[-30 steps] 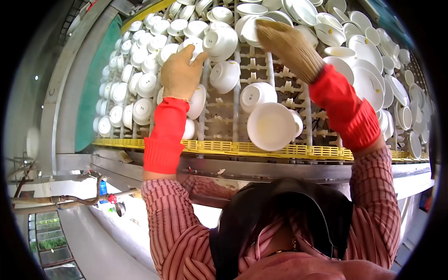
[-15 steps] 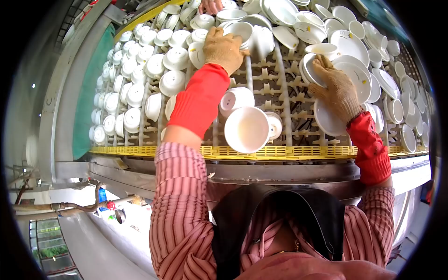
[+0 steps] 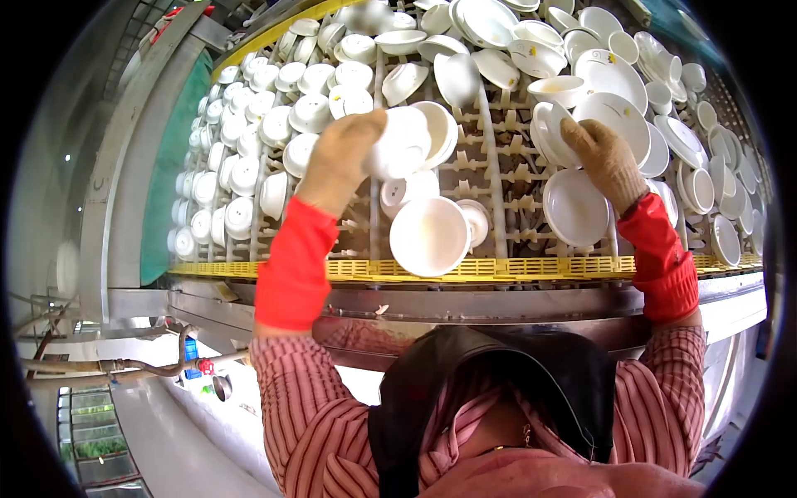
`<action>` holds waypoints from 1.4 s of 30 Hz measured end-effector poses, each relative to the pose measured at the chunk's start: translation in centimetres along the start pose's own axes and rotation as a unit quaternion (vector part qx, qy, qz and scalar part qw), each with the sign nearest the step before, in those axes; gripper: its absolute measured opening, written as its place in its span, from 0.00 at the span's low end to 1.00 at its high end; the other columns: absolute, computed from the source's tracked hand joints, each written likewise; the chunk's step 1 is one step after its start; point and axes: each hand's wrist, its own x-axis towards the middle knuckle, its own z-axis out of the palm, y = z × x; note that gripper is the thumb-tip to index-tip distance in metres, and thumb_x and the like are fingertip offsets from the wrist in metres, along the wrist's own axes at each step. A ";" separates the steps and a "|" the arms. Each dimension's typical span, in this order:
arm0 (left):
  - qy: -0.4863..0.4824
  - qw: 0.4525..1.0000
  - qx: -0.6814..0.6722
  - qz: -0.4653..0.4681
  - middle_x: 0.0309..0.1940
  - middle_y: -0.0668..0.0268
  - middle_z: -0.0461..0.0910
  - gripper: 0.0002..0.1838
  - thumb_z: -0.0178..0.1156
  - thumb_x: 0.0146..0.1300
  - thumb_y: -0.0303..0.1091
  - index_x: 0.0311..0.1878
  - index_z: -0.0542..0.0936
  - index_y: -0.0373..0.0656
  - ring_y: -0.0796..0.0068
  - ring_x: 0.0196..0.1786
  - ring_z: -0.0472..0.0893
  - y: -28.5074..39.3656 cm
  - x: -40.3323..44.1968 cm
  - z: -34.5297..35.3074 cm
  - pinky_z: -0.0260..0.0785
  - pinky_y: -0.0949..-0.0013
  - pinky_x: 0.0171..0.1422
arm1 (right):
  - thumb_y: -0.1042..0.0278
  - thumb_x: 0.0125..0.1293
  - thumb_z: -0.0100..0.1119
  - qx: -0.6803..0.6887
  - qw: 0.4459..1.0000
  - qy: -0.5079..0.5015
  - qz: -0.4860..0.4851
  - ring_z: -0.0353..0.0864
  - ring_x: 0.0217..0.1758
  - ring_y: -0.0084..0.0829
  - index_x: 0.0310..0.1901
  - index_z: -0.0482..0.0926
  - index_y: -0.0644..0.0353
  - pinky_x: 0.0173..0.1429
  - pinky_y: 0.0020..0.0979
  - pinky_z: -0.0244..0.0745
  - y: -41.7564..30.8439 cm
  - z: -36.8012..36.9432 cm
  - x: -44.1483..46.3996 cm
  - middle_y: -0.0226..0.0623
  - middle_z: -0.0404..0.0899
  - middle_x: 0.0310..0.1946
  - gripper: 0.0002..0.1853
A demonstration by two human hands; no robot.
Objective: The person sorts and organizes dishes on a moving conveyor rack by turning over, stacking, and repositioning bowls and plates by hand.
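Here we list: one gloved left hand [image 3: 342, 158], centre of the frame, fingers bent partway around a white bowl [image 3: 398, 143], which it grasps by the side; a second bowl [image 3: 441, 134] lies against it, and we cannot tell whether that one is gripped too. One gloved right hand [image 3: 610, 158], right of centre, fingers slightly bent at the edge of an upright dish [image 3: 554, 137]; whether it grasps or only touches, we cannot tell. Below, near the yellow edging [image 3: 515, 268], an open bowl [image 3: 429, 236] tilts toward us, a small dish [image 3: 475, 222] beside it; an oval plate [image 3: 575, 207] sits under the right hand. Step in hand, as we judge: handling crockery over the pegged rack [image 3: 496, 191]. Any further move calls for a firm left hold and clearance from neighbouring rims.
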 end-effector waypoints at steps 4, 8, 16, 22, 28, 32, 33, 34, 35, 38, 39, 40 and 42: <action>0.053 0.997 0.036 -0.048 0.53 0.59 0.91 0.26 0.60 0.87 0.47 0.63 0.87 0.29 0.74 0.59 0.88 0.4 -4.0 -5.8 0.81 0.68 0.67 | 0.48 0.79 0.67 0.021 0.990 0.025 -0.138 0.93 0.50 0.52 0.63 0.86 0.66 0.56 0.46 0.87 1.8 -1.4 1.0 0.53 0.92 0.49 0.27; 0.088 0.982 0.086 -0.146 0.47 0.59 0.92 0.25 0.63 0.83 0.48 0.55 0.90 0.30 0.73 0.51 0.89 -5.5 -4.9 -8.9 0.81 0.62 0.58 | 0.73 0.65 0.77 -0.042 0.928 0.129 -0.348 0.93 0.55 0.55 0.65 0.82 0.61 0.58 0.48 0.90 -0.3 -1.3 1.6 0.52 0.91 0.53 0.26; 0.039 0.777 0.531 0.334 0.48 0.59 0.88 0.27 0.79 0.62 0.45 0.59 0.87 0.39 0.51 0.55 0.85 -1.9 -2.5 -2.3 0.73 0.47 0.65 | 0.70 0.68 0.78 0.064 0.946 0.101 -0.301 0.93 0.55 0.55 0.65 0.82 0.53 0.58 0.48 0.90 -4.5 1.6 1.4 0.53 0.90 0.53 0.25; -0.058 0.810 0.484 0.326 0.46 0.59 0.88 0.19 0.78 0.64 0.46 0.49 0.90 0.41 0.48 0.58 0.84 -3.5 1.4 5.1 0.79 0.50 0.63 | 0.71 0.60 0.88 -0.088 0.920 0.133 -0.358 0.94 0.59 0.54 0.71 0.78 0.56 0.61 0.48 0.91 -6.1 1.1 1.2 0.53 0.90 0.57 0.39; -0.072 0.922 0.377 0.052 0.40 0.56 0.89 0.22 0.69 0.74 0.53 0.37 0.93 0.41 0.53 0.52 0.86 -4.0 3.1 5.6 0.81 0.51 0.57 | 0.71 0.64 0.85 -0.040 0.914 0.122 -0.384 0.96 0.55 0.47 0.67 0.78 0.62 0.55 0.42 0.93 -7.5 0.8 1.9 0.51 0.92 0.52 0.32; 0.097 0.964 0.234 0.081 0.51 0.47 0.91 0.20 0.69 0.75 0.43 0.62 0.89 0.41 0.48 0.53 0.89 -7.7 4.9 1.7 0.79 0.56 0.60 | 0.76 0.75 0.66 -0.125 0.924 -0.024 -0.361 0.92 0.57 0.50 0.64 0.82 0.63 0.58 0.45 0.89 -3.0 4.9 4.4 0.51 0.89 0.54 0.18; 0.148 0.981 0.124 0.023 0.52 0.46 0.91 0.21 0.70 0.75 0.43 0.63 0.89 0.41 0.49 0.53 0.89 -7.5 4.7 1.0 0.79 0.58 0.60 | 0.74 0.75 0.65 -0.109 0.931 -0.024 -0.348 0.91 0.56 0.48 0.63 0.82 0.63 0.59 0.45 0.88 -3.2 4.8 3.9 0.51 0.89 0.52 0.17; 0.173 0.978 0.112 0.039 0.53 0.45 0.91 0.20 0.68 0.75 0.39 0.65 0.88 0.41 0.48 0.54 0.89 -8.6 4.4 -0.3 0.79 0.58 0.62 | 0.69 0.75 0.66 -0.122 0.932 -0.020 -0.340 0.91 0.56 0.49 0.64 0.82 0.61 0.60 0.45 0.87 -3.6 4.7 3.2 0.51 0.88 0.54 0.18; 0.166 0.940 0.277 0.107 0.55 0.45 0.90 0.21 0.66 0.73 0.31 0.67 0.86 0.40 0.45 0.57 0.89 -9.6 3.8 -2.2 0.79 0.56 0.64 | 0.65 0.75 0.66 -0.136 0.933 -0.016 -0.332 0.90 0.55 0.49 0.65 0.82 0.60 0.61 0.46 0.87 -4.1 4.7 2.4 0.51 0.88 0.55 0.20; 0.213 0.843 0.484 0.100 0.58 0.45 0.89 0.25 0.62 0.70 0.18 0.70 0.83 0.40 0.42 0.62 0.88 -8.0 1.9 -4.1 0.79 0.53 0.67 | 0.55 0.73 0.70 -0.253 0.924 -0.021 -0.286 0.91 0.55 0.51 0.72 0.79 0.58 0.61 0.46 0.88 -3.9 4.5 2.3 0.51 0.86 0.64 0.30; 0.238 0.842 0.472 0.109 0.59 0.45 0.89 0.26 0.62 0.69 0.17 0.70 0.83 0.40 0.42 0.63 0.88 -7.4 1.9 -4.3 0.79 0.53 0.67 | 0.52 0.72 0.72 -0.301 0.922 -0.063 -0.236 0.92 0.57 0.51 0.75 0.78 0.59 0.60 0.46 0.88 -3.9 3.9 2.5 0.53 0.84 0.69 0.34; 0.263 0.840 0.460 0.118 0.59 0.45 0.88 0.26 0.63 0.68 0.16 0.70 0.83 0.40 0.41 0.63 0.88 -7.0 1.9 -4.5 0.80 0.52 0.67 | 0.52 0.72 0.71 -0.302 0.918 -0.045 -0.253 0.92 0.57 0.51 0.75 0.77 0.60 0.59 0.46 0.89 -2.8 3.7 2.8 0.53 0.84 0.70 0.35; 0.287 0.842 0.435 0.137 0.60 0.45 0.88 0.28 0.63 0.67 0.16 0.71 0.82 0.40 0.42 0.64 0.87 -5.4 1.4 -4.2 0.80 0.52 0.67 | 0.52 0.73 0.71 -0.302 0.911 -0.012 -0.282 0.93 0.57 0.51 0.76 0.75 0.61 0.56 0.47 0.89 0.0 3.9 3.4 0.54 0.83 0.71 0.36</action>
